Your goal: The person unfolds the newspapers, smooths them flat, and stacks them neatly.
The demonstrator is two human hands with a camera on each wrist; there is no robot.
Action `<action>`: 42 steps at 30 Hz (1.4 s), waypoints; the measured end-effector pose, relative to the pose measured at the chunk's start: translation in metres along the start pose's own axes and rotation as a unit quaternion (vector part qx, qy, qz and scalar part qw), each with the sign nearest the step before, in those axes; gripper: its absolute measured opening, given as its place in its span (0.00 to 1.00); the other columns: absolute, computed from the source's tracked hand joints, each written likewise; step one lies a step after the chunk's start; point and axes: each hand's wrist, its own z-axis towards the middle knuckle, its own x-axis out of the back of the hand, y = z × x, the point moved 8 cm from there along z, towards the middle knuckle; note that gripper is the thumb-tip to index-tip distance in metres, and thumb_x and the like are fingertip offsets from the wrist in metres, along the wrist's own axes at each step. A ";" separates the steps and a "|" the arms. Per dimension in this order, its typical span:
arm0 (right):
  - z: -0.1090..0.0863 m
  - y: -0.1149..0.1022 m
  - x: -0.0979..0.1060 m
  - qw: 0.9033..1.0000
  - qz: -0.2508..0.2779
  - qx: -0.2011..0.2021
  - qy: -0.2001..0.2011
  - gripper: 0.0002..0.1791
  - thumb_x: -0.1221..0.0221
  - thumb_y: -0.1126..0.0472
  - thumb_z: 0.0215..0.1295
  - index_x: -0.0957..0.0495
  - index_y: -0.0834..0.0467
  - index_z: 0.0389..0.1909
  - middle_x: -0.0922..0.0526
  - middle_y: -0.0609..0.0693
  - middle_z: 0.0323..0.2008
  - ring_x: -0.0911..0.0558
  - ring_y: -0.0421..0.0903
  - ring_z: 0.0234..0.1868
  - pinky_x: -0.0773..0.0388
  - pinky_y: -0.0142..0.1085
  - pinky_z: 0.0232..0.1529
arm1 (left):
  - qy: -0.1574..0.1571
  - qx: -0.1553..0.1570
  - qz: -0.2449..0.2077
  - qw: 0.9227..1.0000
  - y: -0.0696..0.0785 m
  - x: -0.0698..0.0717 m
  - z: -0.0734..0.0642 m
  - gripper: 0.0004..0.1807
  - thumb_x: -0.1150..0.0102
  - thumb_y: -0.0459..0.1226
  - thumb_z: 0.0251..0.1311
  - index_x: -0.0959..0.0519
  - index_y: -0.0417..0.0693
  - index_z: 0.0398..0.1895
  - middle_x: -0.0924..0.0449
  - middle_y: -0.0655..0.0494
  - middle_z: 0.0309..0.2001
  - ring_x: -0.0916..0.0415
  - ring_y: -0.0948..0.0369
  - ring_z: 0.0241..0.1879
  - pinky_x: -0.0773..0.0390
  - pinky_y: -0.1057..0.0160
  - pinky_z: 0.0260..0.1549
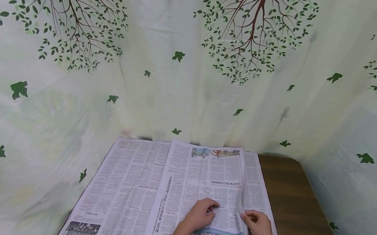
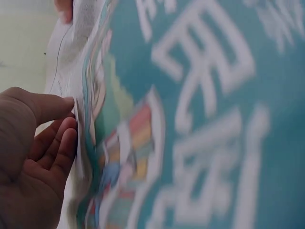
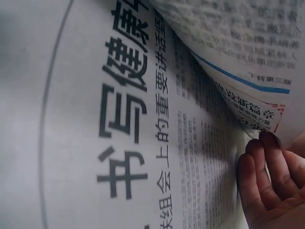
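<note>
A folded newspaper point(image 1: 211, 195) with a blue printed band lies on a wider spread of newspaper point(image 1: 127, 187). My left hand point(image 1: 201, 214) is over its lower middle, fingers loosely bent and a gap between thumb and forefinger. In the left wrist view the thumb and fingertips point(image 2: 70, 136) come right up against the paper. My right hand point(image 1: 259, 226) pinches the folded newspaper's right edge between thumb and fingers. Seen from the right wrist, the upper sheet point(image 3: 248, 43) curves up away from the page beneath point(image 3: 76, 119), its edge at the fingertips point(image 3: 268, 139).
The brown wooden table point(image 1: 302, 208) shows to the right of the paper. A pale curtain point(image 1: 155, 103) printed with trees and green leaves hangs behind the table and along both sides.
</note>
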 end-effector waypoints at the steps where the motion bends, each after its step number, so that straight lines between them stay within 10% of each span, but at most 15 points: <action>1: 0.000 -0.001 0.000 1.000 -0.002 0.007 0.001 0.11 0.30 0.57 0.63 0.12 0.62 0.38 0.13 0.47 0.28 0.19 0.39 0.29 0.24 0.30 0.29 | -0.003 0.002 -0.008 1.000 0.001 -0.002 0.001 0.19 0.36 0.30 0.61 0.16 0.46 0.56 0.15 0.54 0.45 0.24 0.72 0.38 0.21 0.70 0.42; 19: -0.001 -0.009 -0.007 0.999 -0.004 0.042 0.020 0.07 0.27 0.58 0.60 0.13 0.57 0.29 0.16 0.44 0.21 0.25 0.35 0.23 0.28 0.30 0.27 | -0.056 -0.041 -0.034 0.997 0.025 -0.035 0.008 0.34 0.41 0.35 0.69 0.34 0.58 0.77 0.15 0.51 0.56 0.24 0.76 0.38 0.23 0.73 0.42; 28: -0.001 -0.006 -0.007 0.999 0.002 0.032 0.015 0.09 0.26 0.57 0.59 0.14 0.58 0.28 0.17 0.44 0.21 0.25 0.36 0.23 0.29 0.30 0.27 | -0.072 -0.049 0.028 0.996 0.030 -0.043 0.011 0.31 0.42 0.39 0.71 0.33 0.65 0.76 0.17 0.63 0.43 0.28 0.76 0.34 0.27 0.74 0.38; 42: 0.004 0.005 -0.009 0.998 0.057 0.007 0.001 0.12 0.25 0.56 0.58 0.16 0.60 0.27 0.20 0.44 0.20 0.26 0.38 0.23 0.30 0.30 0.26 | -0.052 -0.043 -0.013 0.998 0.024 -0.044 0.014 0.27 0.39 0.37 0.68 0.29 0.60 0.70 0.15 0.60 0.40 0.30 0.77 0.28 0.29 0.76 0.32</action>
